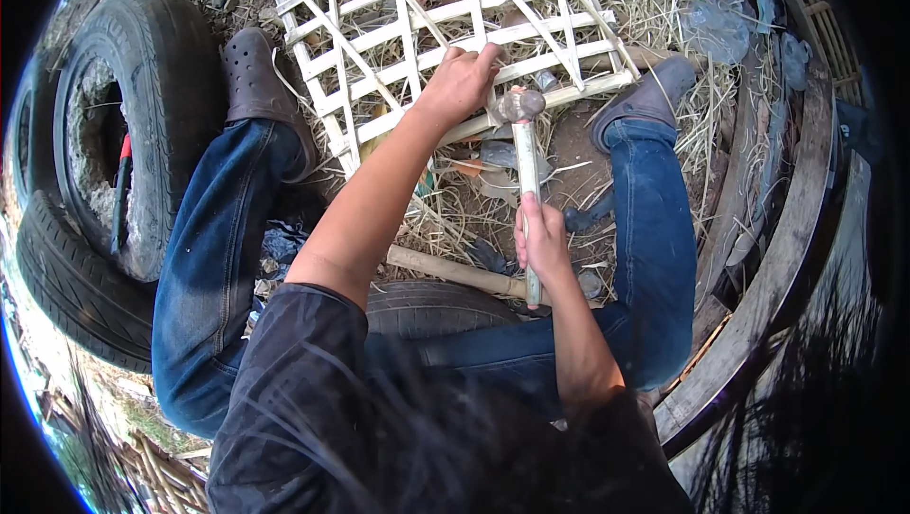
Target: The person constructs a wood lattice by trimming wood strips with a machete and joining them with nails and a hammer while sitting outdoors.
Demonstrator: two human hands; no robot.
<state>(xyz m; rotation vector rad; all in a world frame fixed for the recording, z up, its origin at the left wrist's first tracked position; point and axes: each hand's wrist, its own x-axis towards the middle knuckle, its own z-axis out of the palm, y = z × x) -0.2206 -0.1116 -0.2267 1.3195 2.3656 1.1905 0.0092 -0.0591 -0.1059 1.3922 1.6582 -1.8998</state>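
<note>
A lattice of pale split-bamboo strips (409,35) lies on the ground in front of me, between my shoes. My left hand (462,82) is at its near edge, thumb and fingers pinched together; what they hold, if anything, is hidden. In my right hand (543,234) is a hammer (526,158), gripped around the lower half of its pale handle. Its worn metal head points away from me, close beside my left hand at the near strip of the lattice.
Old tyres (180,87) stand at the left, one with a red-and-dark tool (121,192) inside. Another tyre (436,308) is beneath me, behind a round wooden pole (455,270). Straw and scraps litter the soil. Weathered planks (782,277) curve along the right; clear plastic (716,28) lies far right.
</note>
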